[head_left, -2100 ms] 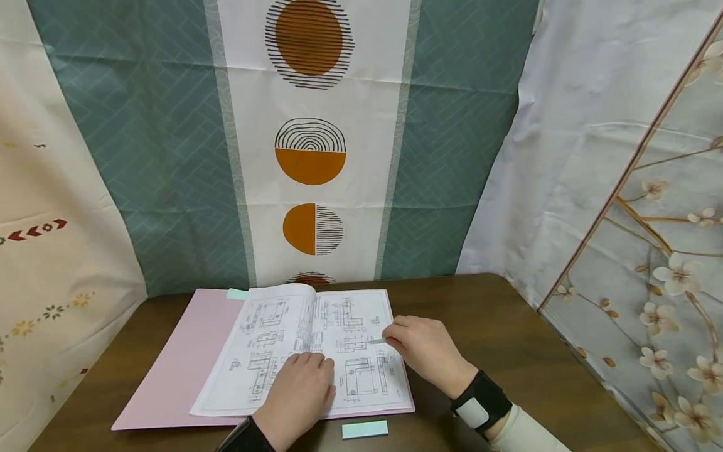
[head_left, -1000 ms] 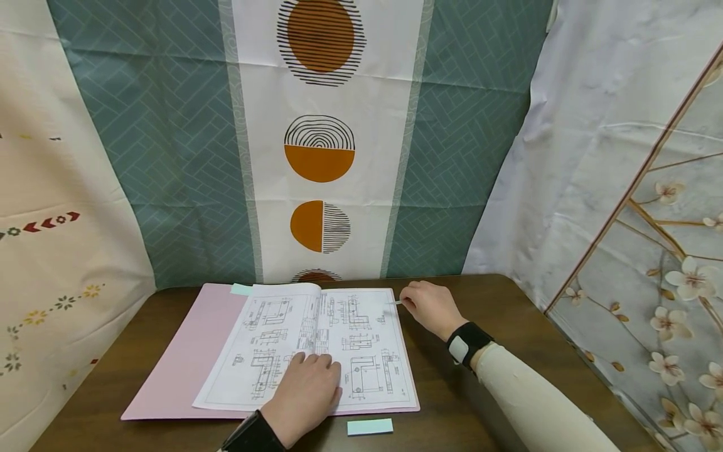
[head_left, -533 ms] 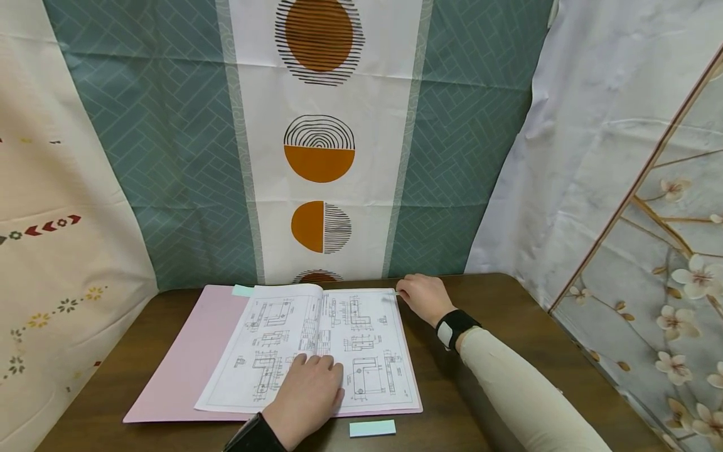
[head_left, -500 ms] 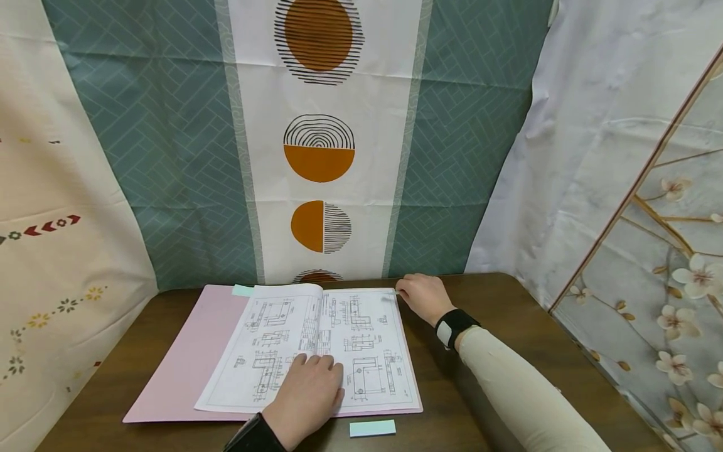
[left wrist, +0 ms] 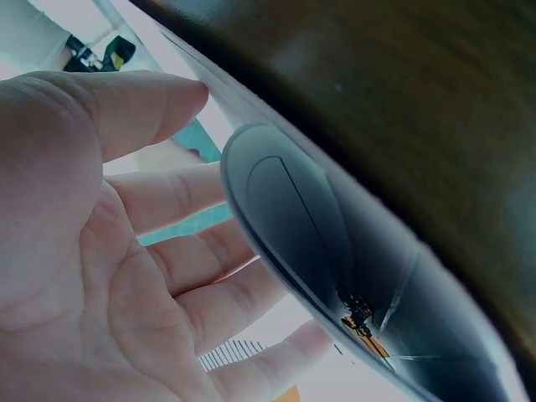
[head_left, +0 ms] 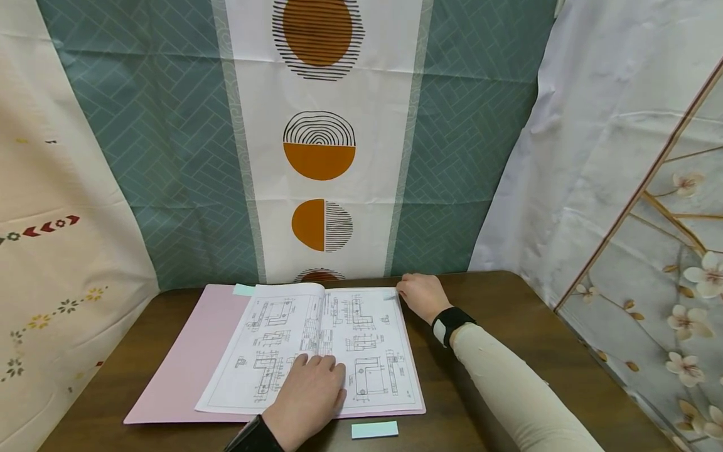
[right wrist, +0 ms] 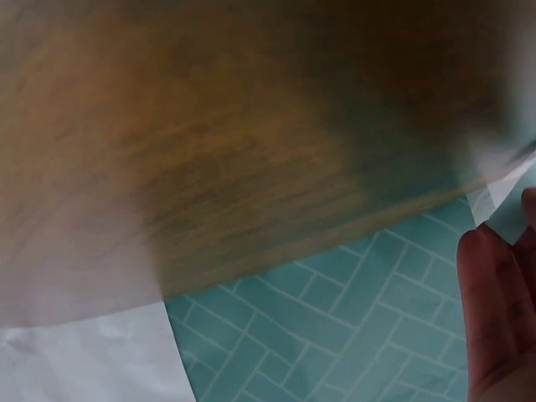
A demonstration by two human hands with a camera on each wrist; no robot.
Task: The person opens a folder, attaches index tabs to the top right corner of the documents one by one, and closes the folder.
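Note:
A booklet of technical line drawings [head_left: 377, 320] lies open, its left page curving up near the fold, on a pink folder [head_left: 175, 364]. My left hand [head_left: 309, 395] rests on the lower middle of the pages, fingers extended; the left wrist view shows them along the curled paper. At the far right corner of the right page, my right hand [head_left: 422, 296] pinches a small pale blue-green sticky note [right wrist: 508, 219], seen between fingertips in the right wrist view. In the head view the hand mostly hides that note.
A pad of pale blue sticky notes [head_left: 374, 430] lies on the brown table [head_left: 469, 402] before the folder. Another sticky tab [head_left: 244, 290] sits at the folder's far edge, left of the pages. Patterned cloths [head_left: 474, 125] hang behind and at both sides.
My right hand has moved from over the right page to its far right corner, carrying the sticky note, and then stays there. The left hand keeps its place on the pages.

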